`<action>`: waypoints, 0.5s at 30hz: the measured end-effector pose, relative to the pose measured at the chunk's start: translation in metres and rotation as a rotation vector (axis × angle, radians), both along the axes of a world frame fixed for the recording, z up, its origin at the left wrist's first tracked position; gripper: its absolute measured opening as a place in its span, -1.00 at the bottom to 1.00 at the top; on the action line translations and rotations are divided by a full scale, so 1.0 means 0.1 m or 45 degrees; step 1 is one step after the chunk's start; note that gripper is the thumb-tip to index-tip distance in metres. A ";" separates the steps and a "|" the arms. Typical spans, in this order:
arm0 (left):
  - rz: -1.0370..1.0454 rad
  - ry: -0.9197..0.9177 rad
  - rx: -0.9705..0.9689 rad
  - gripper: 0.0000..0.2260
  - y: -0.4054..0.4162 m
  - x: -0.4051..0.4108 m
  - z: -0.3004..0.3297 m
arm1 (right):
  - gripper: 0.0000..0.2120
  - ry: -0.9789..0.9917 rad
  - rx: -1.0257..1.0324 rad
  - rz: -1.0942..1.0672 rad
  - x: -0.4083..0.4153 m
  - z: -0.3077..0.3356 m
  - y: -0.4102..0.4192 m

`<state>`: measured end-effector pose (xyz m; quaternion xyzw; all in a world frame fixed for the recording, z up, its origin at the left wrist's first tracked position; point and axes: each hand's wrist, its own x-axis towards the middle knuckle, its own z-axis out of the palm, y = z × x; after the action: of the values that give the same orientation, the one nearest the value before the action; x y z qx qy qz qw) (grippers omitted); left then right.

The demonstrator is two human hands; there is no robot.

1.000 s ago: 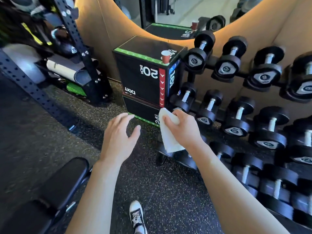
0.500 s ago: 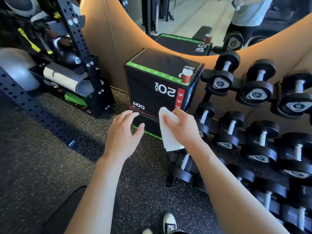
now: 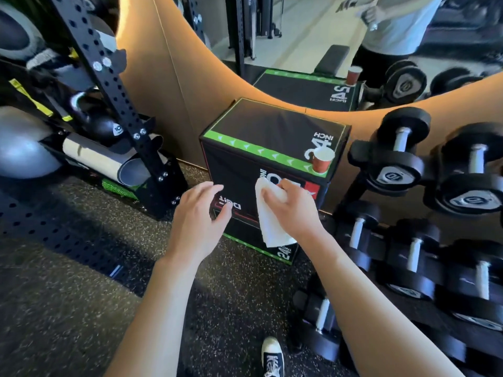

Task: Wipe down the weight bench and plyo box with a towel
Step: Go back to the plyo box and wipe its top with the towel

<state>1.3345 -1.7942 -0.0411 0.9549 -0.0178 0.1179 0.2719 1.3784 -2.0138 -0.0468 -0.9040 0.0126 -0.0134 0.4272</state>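
Speckled gym floor (image 3: 68, 308); plyo box (image 3: 266, 129) at 12 o'clock. My right hand (image 3: 292, 210) grips the towel (image 3: 269, 229); my left hand (image 3: 196, 219) hovers, fingers relaxed. Risk: wiping toward 2 o'clock could topple the paper cup (image 3: 321, 160).

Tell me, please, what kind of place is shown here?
Most likely a gym: a dumbbell rack on the right, a plyo box against the wall, and a perforated steel rig upright.

Our right hand (image 3: 292, 210) grips the white towel (image 3: 269, 227) before the plyo box (image 3: 272, 131); our left hand (image 3: 197, 216) hovers, fingers relaxed. A red paper cup (image 3: 322, 159) stands on top.
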 end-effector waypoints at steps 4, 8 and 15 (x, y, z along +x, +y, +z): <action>0.007 0.028 -0.028 -0.61 0.11 0.55 -0.06 | -0.66 -0.002 0.025 -0.015 0.64 -0.03 0.09; -0.014 0.048 -0.048 -0.61 0.28 1.12 -0.16 | -0.67 0.034 0.039 -0.041 1.18 -0.10 0.24; -0.149 0.059 -0.042 -0.60 0.73 2.33 -0.40 | -0.65 0.059 -0.007 -0.155 2.15 -0.31 0.70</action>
<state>1.5677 -1.7207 -0.0808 0.9501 -0.0654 0.0798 0.2943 1.5930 -1.9442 -0.0782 -0.9027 0.0775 -0.0186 0.4228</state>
